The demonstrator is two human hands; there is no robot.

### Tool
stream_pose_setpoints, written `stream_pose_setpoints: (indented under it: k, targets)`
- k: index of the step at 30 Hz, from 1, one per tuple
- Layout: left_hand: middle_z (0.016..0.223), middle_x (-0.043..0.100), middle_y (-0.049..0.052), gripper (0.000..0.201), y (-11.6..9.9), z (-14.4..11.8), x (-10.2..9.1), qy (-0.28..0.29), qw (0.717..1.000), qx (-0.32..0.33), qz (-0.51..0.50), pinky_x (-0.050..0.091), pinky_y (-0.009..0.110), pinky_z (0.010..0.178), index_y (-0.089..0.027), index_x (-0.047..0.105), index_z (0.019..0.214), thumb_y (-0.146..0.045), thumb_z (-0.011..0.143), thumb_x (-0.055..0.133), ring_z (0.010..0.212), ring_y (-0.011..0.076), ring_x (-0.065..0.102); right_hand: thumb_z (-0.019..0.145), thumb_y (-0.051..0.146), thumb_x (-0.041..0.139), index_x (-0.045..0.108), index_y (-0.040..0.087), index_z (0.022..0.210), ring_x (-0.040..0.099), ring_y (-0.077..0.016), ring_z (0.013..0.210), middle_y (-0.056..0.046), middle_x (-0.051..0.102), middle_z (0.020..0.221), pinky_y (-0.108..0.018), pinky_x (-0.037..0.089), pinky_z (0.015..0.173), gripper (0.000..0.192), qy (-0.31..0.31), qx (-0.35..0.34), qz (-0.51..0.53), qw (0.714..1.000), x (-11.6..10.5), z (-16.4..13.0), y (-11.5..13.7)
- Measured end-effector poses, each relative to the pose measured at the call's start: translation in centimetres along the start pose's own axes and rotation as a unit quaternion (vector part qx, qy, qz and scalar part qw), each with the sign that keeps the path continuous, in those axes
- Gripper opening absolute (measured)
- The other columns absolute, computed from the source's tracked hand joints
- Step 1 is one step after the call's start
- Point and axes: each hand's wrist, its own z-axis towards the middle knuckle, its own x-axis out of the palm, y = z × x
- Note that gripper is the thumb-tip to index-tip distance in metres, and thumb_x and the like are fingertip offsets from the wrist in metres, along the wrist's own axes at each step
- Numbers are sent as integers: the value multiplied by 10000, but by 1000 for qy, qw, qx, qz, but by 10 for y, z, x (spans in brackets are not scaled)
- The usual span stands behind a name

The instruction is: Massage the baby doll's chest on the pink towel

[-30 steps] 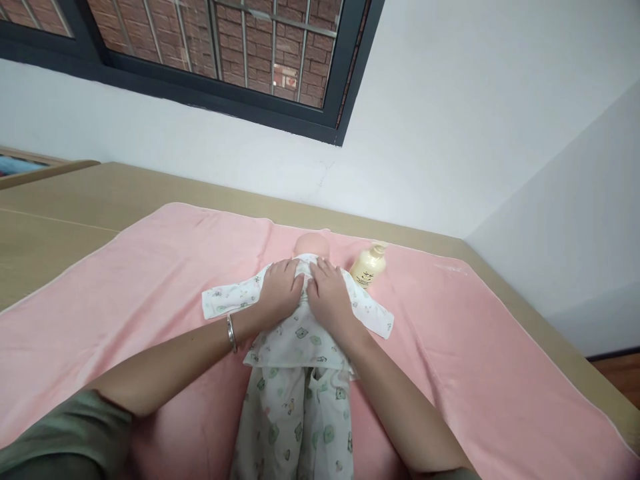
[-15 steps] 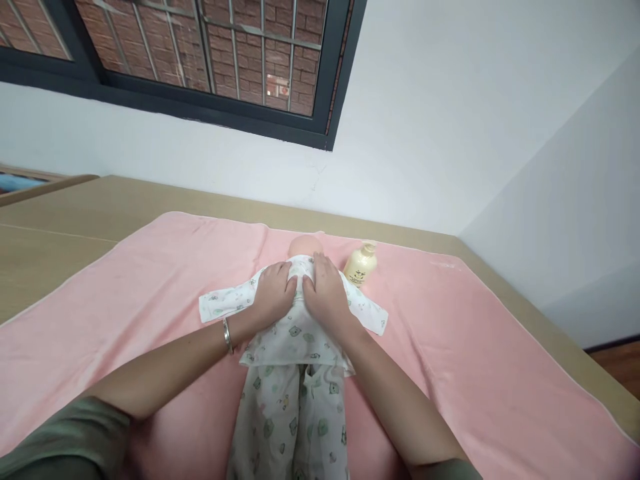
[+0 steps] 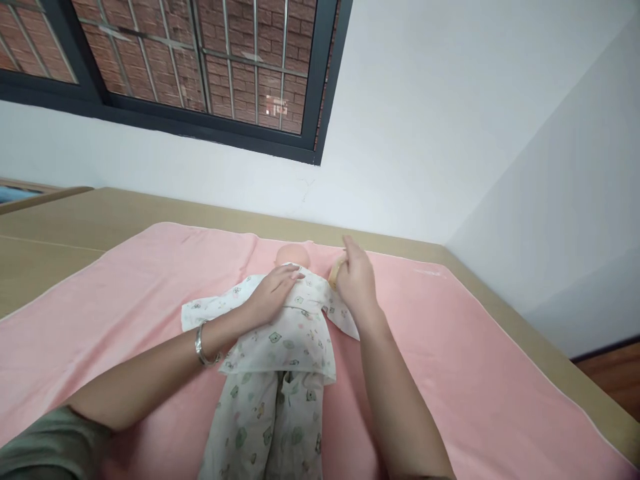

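Note:
A bald doll [image 3: 293,255] in a white patterned long-sleeved top [image 3: 293,343] and matching trousers [image 3: 250,427] lies stretched out in front of me. My left hand [image 3: 275,290] rests flat on the upper part of the top, fingers together and extended, just below the head. To the doll's right, my right hand [image 3: 357,280] is at a pale yellow pump bottle [image 3: 335,273], its thumb side against it and one finger pointing up. Most of the bottle, including its pump, is hidden behind this hand.
A pink blanket [image 3: 125,300] spreads beneath the doll over a tan surface [image 3: 150,203]. Behind stands a white wall [image 3: 400,133] with a dark-framed, barred window [image 3: 200,123]. Another wall rises at the right.
My right hand has left the doll's top and moved right to the bottle. The left hand stays on the top, now lying more across it. The view has shifted slightly.

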Motion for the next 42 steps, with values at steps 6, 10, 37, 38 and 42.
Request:
stream_pose_setpoints:
  k: [6,10,37,38,42]
  targets:
    - [1486,580,262,713,-53,60,30,49,846,-226,-480,441,382,1188,-14,560,1427,-536,1041,263,1422,283,548,864,27,314,425,13,1549,317,-254,1570,-207,412,1636,-531,162,1314,694,23,4,-40,999,1,18,-35]
    - [1607,391,325,799,-67,94,40,39,723,-313,-614,516,340,1106,63,244,1594,-518,1047,227,1479,290,480,887,54,350,419,2,1544,346,-270,1556,-219,434,1620,-497,201,1303,663,48,-6,-79,996,12,18,-37]
    - [1613,437,256,779,-69,13,-44,106,669,-348,-648,470,354,1167,-2,249,1619,-430,990,420,1475,286,486,992,313,451,166,-102,1609,127,-367,1607,-301,119,1702,-452,156,1297,795,226,54,-434,870,17,18,13]
    - [1618,431,251,773,-71,11,-46,105,674,-348,-643,459,350,1176,1,254,1616,-425,993,415,1478,282,482,994,307,439,151,-103,1610,110,-368,1608,-303,100,1703,-455,154,1298,794,229,57,-434,870,18,16,13]
    - [1628,418,248,738,-74,4,-49,88,706,-356,-606,384,348,1228,13,299,1597,-415,1003,395,1514,268,431,994,230,381,173,-97,1609,16,-376,1609,-296,62,1705,-535,105,1297,726,231,59,-423,874,16,5,20]
